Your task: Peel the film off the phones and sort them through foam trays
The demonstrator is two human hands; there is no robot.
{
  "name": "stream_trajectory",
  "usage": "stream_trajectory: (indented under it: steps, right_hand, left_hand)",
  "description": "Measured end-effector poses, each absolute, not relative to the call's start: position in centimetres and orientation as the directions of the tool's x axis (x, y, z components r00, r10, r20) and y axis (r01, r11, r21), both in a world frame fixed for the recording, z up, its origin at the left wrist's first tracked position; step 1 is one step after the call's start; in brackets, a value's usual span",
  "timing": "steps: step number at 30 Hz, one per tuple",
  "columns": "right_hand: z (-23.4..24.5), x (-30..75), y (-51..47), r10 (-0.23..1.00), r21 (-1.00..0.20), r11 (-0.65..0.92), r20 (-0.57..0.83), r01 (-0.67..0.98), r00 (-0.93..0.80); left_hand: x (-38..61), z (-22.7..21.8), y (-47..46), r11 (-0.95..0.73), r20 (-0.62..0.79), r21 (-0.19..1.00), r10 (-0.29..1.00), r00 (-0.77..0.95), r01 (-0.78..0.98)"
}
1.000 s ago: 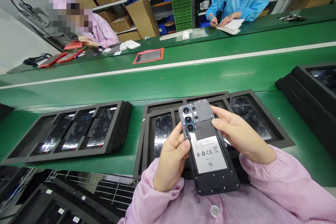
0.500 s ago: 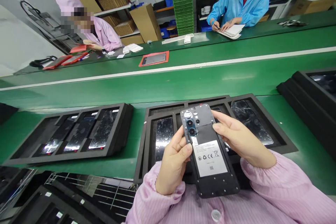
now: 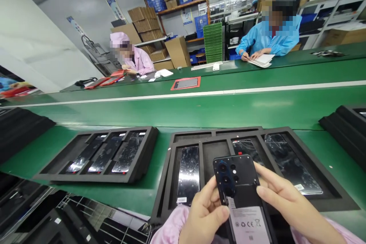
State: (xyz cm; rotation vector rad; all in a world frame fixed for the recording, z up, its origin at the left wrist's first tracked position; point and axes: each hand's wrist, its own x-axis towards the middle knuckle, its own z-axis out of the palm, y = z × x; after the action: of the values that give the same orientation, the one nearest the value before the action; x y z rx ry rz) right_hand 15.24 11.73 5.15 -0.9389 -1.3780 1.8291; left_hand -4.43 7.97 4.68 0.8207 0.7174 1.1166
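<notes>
A black smartphone (image 3: 243, 194) without its back cover is held up between both hands, camera lenses at its upper left and a white battery label lower down. My left hand (image 3: 206, 209) closes round its left edge, thumb on the side. On the opposite edge, my right hand (image 3: 283, 194) grips with thumb in front and fingers behind. The phone's lower end runs out of view. Behind it lies a black foam tray (image 3: 217, 148) with dark phone screens in its slots, one screen (image 3: 188, 175) left of the phone and another (image 3: 291, 164) to its right.
A second foam tray (image 3: 148, 141) of screens sits to the left, and dark foam stacks (image 3: 345, 133) stand at far right. Beyond the green belt (image 3: 228, 110), two people work at the far side. A red-edged sheet (image 3: 185, 83) lies there. A wire rack (image 3: 126, 223) is below left.
The camera view has tilted up, so the phone and hands appear lower in the picture. Both hands keep hold of the phone, whose back now looks darker.
</notes>
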Motion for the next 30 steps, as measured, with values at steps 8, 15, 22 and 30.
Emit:
stream_trajectory:
  steps: [8,15,22,30]
  right_hand:
    - [2.3,14.4,11.5,0.896,-0.961,-0.27,-0.276,0.065,-0.349]
    - [3.2,12.7,13.7,0.979,-0.587,0.206,0.12,0.783,-0.168]
    - [2.2,4.4,14.4,0.888,-0.184,0.444,-0.04,0.877,-0.458]
    - [4.7,8.6,14.2,0.74,-0.343,0.594,-0.124,0.728,-0.662]
  left_hand:
    - [-4.6,2.6,9.0,0.274,-0.238,0.885,0.961,0.14,-0.377]
    - [-7.3,1.7,8.8,0.167,-0.194,0.969,0.971,-0.14,-0.184]
    - [-8.9,1.8,8.8,0.076,-0.148,0.967,0.944,-0.296,-0.242]
    - [-12.4,0.6,8.5,0.074,-0.134,0.987,0.862,-0.49,-0.14]
